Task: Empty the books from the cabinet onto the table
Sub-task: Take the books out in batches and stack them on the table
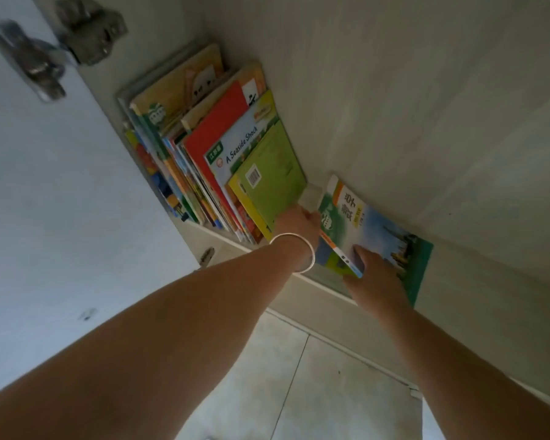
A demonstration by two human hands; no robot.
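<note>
Books [223, 154] stand packed in a row inside the cabinet [394, 90], and both my hands are among them. My left hand [297, 222], at about 12 o'clock from my wrist, reaches into the gap beside the green book [272, 176], the last of the row; my fingers are hidden behind that book's lower edge, so I cannot tell whether they are curled or spread, only that the hand touches the cover. A silver bracelet [294, 252] circles that wrist. My right hand [377, 277], at about 4 o'clock from the left, grips a separate textbook [375, 230] with a landscape cover: the thumb presses flat on the front and the rest of the fingers close behind it, out of sight. That textbook leans tilted against the cabinet's pale inner wall, apart from the row, its near corner over the shelf's front edge [318, 287].

At 11 o'clock from the green book sits a title reading "A Seaside Shock" [235, 144], then a red cover [216, 122], then many thin, brightly coloured spines running out toward 10 o'clock. Taller picture books [178, 87] stand at the far end of the row. The open cabinet door [61, 185] fills the left of the view, its two metal hinges [89, 30] blurred at 11 o'clock. Pale floor tiles [299, 376] show between my forearms at 6 o'clock.
</note>
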